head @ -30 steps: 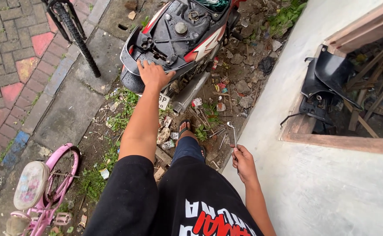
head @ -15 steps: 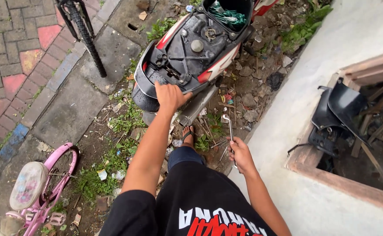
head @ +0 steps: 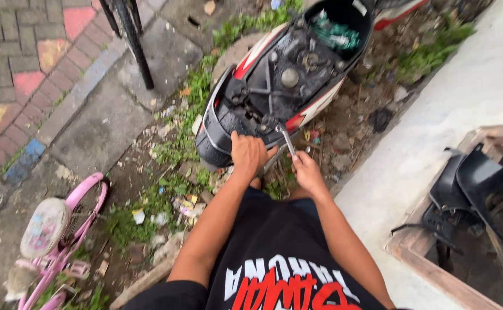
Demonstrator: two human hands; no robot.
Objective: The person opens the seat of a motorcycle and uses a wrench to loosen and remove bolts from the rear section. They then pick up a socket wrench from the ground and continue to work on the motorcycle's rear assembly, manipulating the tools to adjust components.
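Our left hand (head: pixel 248 154) rests spread on the scooter's (head: pixel 280 86) rear; our right hand (head: pixel 308 170) grips a wrench (head: pixel 286 139) at its frame. A pink bicycle (head: pixel 62 229) lies left; wall (head: pixel 464 103) stands right.

Litter wrappers (head: pixel 184 205), small, crumpled, yellow-red and white, on the ground among weeds left of the knee. Green packet (head: pixel 335 35) inside scooter compartment. No signs, screens.
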